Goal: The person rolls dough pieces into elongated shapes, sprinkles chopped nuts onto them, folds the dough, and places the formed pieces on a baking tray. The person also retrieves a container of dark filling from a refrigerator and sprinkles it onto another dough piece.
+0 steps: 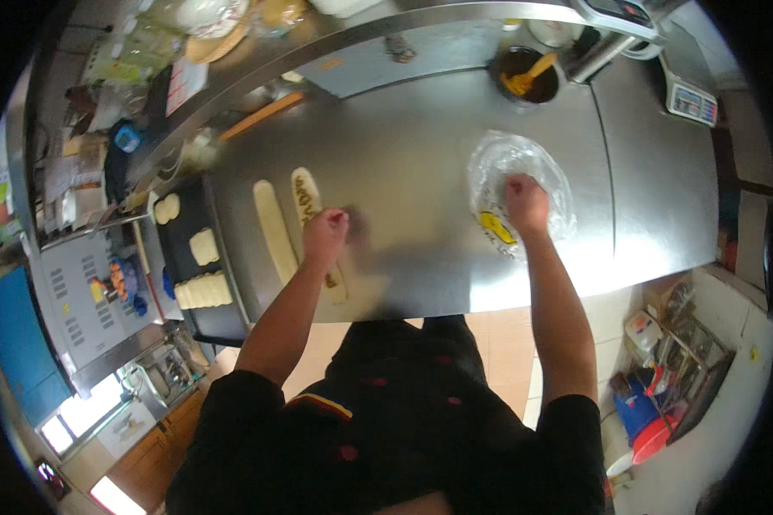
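A long, flat, pale dough strip topped with dark filling (pixel 303 184) is laid toward the left end of the steel tabletop (pixel 412 180), reaching close to its near edge. Over it, the left hand (pixel 325 236) is held closed, fingertips drawn together; any pinched content cannot be discerned. A plain pale dough strip (pixel 273 225) is placed just to its left. Farther right, the right hand (pixel 527 206) is curled at a crumpled clear plastic bag with a yellow patch (pixel 545 167); its grip cannot be determined. A black rectangular tray of pale dough pieces (pixel 217 324) is set at the left edge.
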Action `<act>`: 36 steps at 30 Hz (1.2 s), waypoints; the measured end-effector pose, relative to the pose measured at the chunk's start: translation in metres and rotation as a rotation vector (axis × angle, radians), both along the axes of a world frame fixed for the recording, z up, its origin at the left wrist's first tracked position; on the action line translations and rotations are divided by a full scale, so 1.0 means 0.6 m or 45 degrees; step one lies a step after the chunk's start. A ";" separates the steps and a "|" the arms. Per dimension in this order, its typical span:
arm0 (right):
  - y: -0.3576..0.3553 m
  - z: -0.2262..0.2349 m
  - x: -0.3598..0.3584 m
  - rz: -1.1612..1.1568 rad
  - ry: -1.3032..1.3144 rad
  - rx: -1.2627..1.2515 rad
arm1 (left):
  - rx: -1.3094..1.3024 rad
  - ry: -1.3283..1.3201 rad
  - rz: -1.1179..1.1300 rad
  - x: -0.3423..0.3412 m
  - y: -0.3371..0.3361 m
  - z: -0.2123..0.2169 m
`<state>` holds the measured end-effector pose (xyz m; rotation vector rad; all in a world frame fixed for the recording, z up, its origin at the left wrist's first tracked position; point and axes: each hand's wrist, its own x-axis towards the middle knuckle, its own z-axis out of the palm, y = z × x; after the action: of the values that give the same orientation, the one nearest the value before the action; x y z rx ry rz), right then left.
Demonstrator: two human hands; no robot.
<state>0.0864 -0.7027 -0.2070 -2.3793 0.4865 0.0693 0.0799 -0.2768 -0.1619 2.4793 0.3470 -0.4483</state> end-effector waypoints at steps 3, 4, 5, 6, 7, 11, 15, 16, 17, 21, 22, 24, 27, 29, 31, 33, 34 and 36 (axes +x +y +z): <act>-0.008 0.002 -0.004 -0.074 -0.034 0.108 | 0.042 0.043 0.212 0.000 0.083 0.036; -0.008 0.004 -0.005 -0.088 -0.064 0.131 | 0.095 0.069 0.228 -0.004 0.110 0.027; -0.007 0.016 -0.003 -0.097 -0.094 0.146 | 0.055 0.102 0.209 -0.013 0.124 0.025; -0.002 0.029 -0.005 -0.118 -0.135 0.170 | 0.015 0.135 0.189 -0.023 0.137 0.022; 0.000 0.040 -0.009 -0.141 -0.174 0.184 | -0.035 0.170 0.166 -0.032 0.142 0.020; 0.078 0.117 -0.018 -0.268 -0.403 0.252 | -0.076 0.143 0.242 -0.066 0.156 0.007; 0.273 0.138 -0.058 0.225 -0.284 0.552 | -0.191 0.044 0.334 -0.067 0.168 -0.002; 0.335 0.133 -0.070 0.247 -0.060 0.565 | -0.187 0.000 0.336 -0.064 0.174 -0.011; 0.385 0.097 -0.084 0.409 -0.073 0.544 | -0.189 -0.041 0.325 -0.056 0.178 -0.022; 0.565 0.044 -0.097 0.692 0.296 0.444 | -0.216 -0.009 0.272 -0.048 0.198 -0.058; 0.589 0.022 -0.095 0.693 0.310 0.349 | -0.180 0.049 0.264 -0.033 0.183 -0.023; 0.622 -0.003 -0.084 0.701 0.332 0.162 | -0.140 0.085 0.250 -0.032 0.177 -0.006; 0.630 -0.008 -0.064 0.717 0.428 -0.003 | -0.154 0.042 0.226 -0.054 0.184 -0.025; 0.613 0.029 -0.065 0.633 0.361 0.084 | -0.180 0.067 0.205 -0.059 0.193 -0.045; 0.568 0.081 -0.058 0.551 0.210 0.360 | -0.170 0.098 0.230 -0.063 0.201 -0.058; 0.485 0.082 -0.061 0.232 -0.151 0.441 | -0.143 0.095 0.256 -0.059 0.193 -0.051; 0.425 0.100 -0.049 0.056 -0.277 0.363 | -0.134 0.088 0.251 -0.052 0.188 -0.028; 0.281 0.126 -0.028 -0.262 -0.471 0.108 | -0.197 0.034 0.243 -0.041 0.164 -0.011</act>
<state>0.0696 -0.5341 -0.1314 -2.1788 0.5323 -0.4268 0.0556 -0.1784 -0.1686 2.2664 0.5340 -0.4126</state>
